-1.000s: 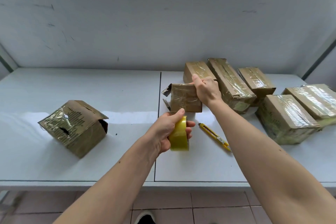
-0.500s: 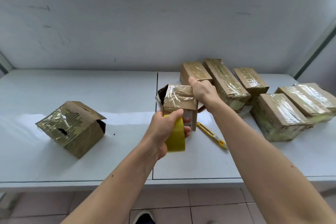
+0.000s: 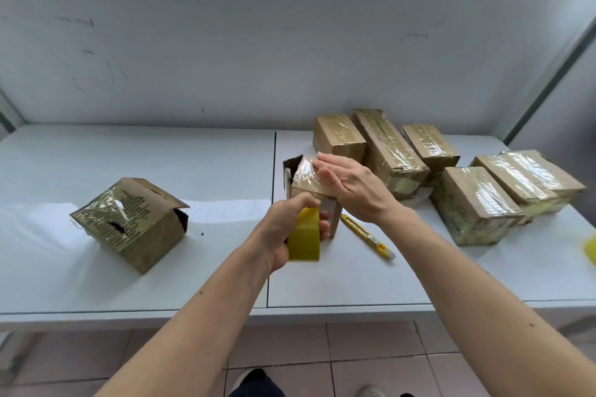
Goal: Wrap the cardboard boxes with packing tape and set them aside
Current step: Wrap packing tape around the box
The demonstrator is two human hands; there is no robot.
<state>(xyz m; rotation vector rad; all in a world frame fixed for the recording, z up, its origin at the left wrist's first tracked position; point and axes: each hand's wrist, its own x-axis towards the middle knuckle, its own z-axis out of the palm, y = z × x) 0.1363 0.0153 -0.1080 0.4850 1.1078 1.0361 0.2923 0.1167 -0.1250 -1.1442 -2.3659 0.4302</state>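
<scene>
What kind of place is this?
Probably a small packing station: taped cardboard boxes crowd a white table, a yellow tape roll is in hand, and a utility knife lies nearby.

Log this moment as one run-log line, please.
phase: taping | left hand: grips tape roll | right hand: flat on small box | cutter: on table

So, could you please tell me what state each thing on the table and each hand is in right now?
Small box: standing on the table, partly taped, left end flap open.
Tape roll: gripped by the left hand, against the box's near side.
Right hand: flat, fingers straight, pressing the box top.
Box on the left: tilted, torn, flap open.
Five boxes at right: taped shut, set aside.
Utility knife: lying untouched.
</scene>
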